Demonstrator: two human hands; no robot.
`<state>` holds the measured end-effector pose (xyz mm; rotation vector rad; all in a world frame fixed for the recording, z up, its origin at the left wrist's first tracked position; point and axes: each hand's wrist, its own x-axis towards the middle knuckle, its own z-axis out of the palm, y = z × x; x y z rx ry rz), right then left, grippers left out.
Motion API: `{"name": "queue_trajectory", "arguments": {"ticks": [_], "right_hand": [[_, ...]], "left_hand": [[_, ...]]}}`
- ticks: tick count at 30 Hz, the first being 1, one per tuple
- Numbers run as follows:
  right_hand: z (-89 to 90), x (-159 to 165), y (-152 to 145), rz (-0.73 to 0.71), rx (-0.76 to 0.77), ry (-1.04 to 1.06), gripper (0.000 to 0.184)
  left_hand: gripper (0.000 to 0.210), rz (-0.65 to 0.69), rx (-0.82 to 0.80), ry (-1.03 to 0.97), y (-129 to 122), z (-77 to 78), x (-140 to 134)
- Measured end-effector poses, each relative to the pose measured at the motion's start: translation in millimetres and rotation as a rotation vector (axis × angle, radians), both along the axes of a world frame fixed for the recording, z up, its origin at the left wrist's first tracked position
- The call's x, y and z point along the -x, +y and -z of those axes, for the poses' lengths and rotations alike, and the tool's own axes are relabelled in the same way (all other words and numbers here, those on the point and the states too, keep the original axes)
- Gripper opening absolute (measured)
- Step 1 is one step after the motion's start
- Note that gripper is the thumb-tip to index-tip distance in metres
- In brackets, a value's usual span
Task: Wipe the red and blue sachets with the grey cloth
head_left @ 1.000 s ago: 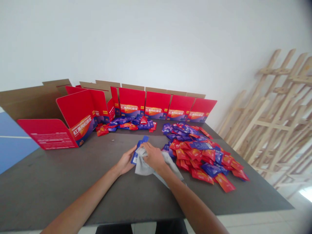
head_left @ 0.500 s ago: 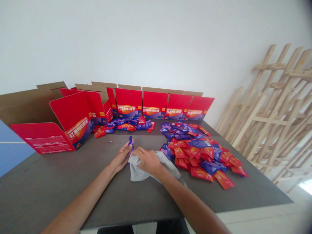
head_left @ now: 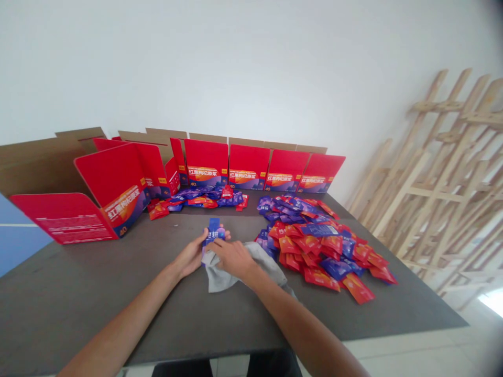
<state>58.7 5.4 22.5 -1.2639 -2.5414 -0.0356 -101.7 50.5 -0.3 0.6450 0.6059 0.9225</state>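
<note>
My left hand (head_left: 192, 253) holds a blue sachet (head_left: 213, 232) upright, its printed face towards me, above the dark table (head_left: 78, 293). My right hand (head_left: 231, 257) grips a grey cloth (head_left: 220, 277) and presses it against the sachet's lower edge. The rest of the cloth trails over the table to the right, under my forearm. A big heap of red and blue sachets (head_left: 318, 241) lies just right of my hands.
A smaller pile of sachets (head_left: 200, 198) lies at the back, in front of a row of red open cartons (head_left: 243, 167). A large red carton (head_left: 106, 193) lies open at the left. Wooden frames (head_left: 440, 173) lean on the wall at the right.
My left hand has turned the blue sachet from edge-on to face me and raised it a little. My right hand stays on the cloth beside it.
</note>
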Motion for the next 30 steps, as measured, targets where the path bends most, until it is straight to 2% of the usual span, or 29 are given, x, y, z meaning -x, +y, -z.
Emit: {"name": "queue_trajectory", "arguments": {"ticks": [2,4,6,8,12,14,16,20,23,25,30], "right_hand": [[1.7,0,5,0.129,0.007,0.047,0.041],[2.6,-3,8,0.250,0.006,0.115,0.041],[3.0,-5,10,0.293,0.010,0.148,0.041],[3.7,-5,9,0.223,0.020,0.122,0.040],[6.4,3,3,-0.086,0.044,-0.002,0.040],[7.4,7,2,-0.151,0.049,-0.026,0.039],[7.3,7,2,-0.082,0.048,-0.001,0.038],[4.4,1,6,0.244,0.043,0.147,0.040],[1.5,-3,6,0.319,0.050,0.196,0.041],[0.2,-2,4,0.256,0.054,0.164,0.040],[1.8,7,-5,-0.117,0.103,0.017,0.033]], "left_hand": [[0.044,0.106,0.008,-0.009,-6,1.0,-4],[0.045,0.107,0.000,0.017,-10,2.6,-7],[0.046,0.074,-0.013,0.033,-11,3.5,-8],[0.049,0.061,-0.028,0.014,-10,2.7,-7],[0.051,0.029,-0.052,-0.025,-7,-2.3,-3],[0.051,0.022,-0.044,-0.018,-6,-4.1,-1],[0.051,0.052,-0.023,-0.022,-7,-4.3,-2],[0.047,0.100,0.014,-0.019,-10,-0.9,-5],[0.045,0.103,0.025,-0.001,-11,1.1,-7],[0.045,0.094,0.015,-0.008,-11,0.2,-6],[0.048,-0.005,-0.041,0.010,-9,-6.8,-4]]}}
